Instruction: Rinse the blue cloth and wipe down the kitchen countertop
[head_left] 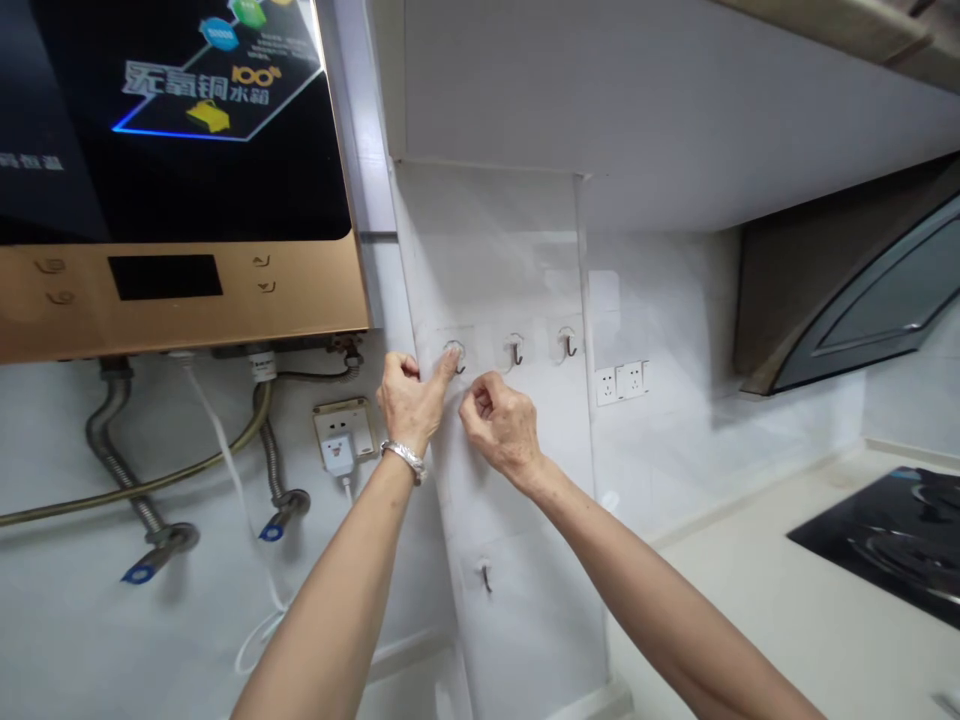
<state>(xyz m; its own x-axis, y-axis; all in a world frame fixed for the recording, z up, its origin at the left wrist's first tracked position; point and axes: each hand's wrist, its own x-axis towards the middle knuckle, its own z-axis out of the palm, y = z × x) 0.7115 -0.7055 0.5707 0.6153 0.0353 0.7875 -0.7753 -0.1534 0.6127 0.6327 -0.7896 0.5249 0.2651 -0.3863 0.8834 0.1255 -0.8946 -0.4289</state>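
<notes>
Three clear adhesive wall hooks sit in a row on the white tiled column. The left one (455, 358) has the thumb of my left hand (414, 400) resting on it; the thumb stretches away from the curled fingers, and nothing shows held between them. Just below and to the right of that hook, my right hand (504, 425) is closed, thumb against bent fingers. Whatever it may pinch is hidden. The middle hook (516, 350) and the right hook (568, 343) hang bare beside my hands. Lower down on the column is another hook (486, 576).
A black and gold water heater (172, 290) hangs at left, with metal hoses (124, 450) and valves below. A socket (345, 430) holds a white plug. Cabinets (637, 110) overhang the column; at right are sockets (622, 382), a range hood (847, 280) and a black hob (892, 535).
</notes>
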